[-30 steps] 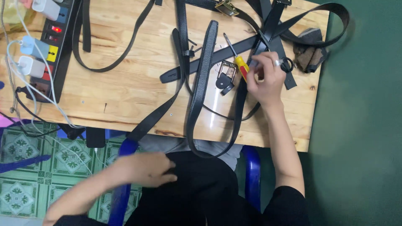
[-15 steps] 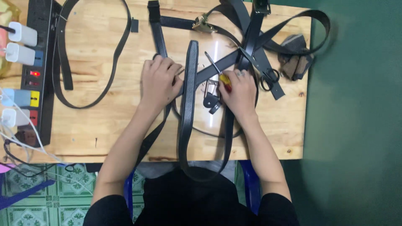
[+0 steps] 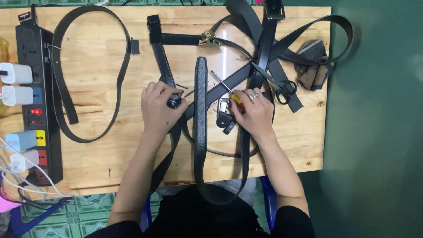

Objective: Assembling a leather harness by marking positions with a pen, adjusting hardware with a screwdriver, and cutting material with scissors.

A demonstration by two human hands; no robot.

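My left hand [image 3: 159,109] grips a black belt strap [image 3: 164,66] that runs up the wooden table [image 3: 97,150]. My right hand [image 3: 255,115], with a ring on one finger, holds a screwdriver [image 3: 225,87] with a red and yellow handle, its metal shaft pointing up and left. A metal belt buckle [image 3: 224,115] lies just left of my right hand. Between both hands a long black belt [image 3: 201,128] runs straight down and loops off the table's front edge.
Several more black belts [image 3: 88,66] lie across the table. Scissors [image 3: 282,86] rest right of my right hand, with a folded brown cloth [image 3: 313,66] beyond. A black power strip [image 3: 37,110] with plugged chargers runs along the left edge.
My left hand came up from my lap onto the table and closed on the belt strap. The right hand stayed by the buckle with the screwdriver. The camera view shifted.
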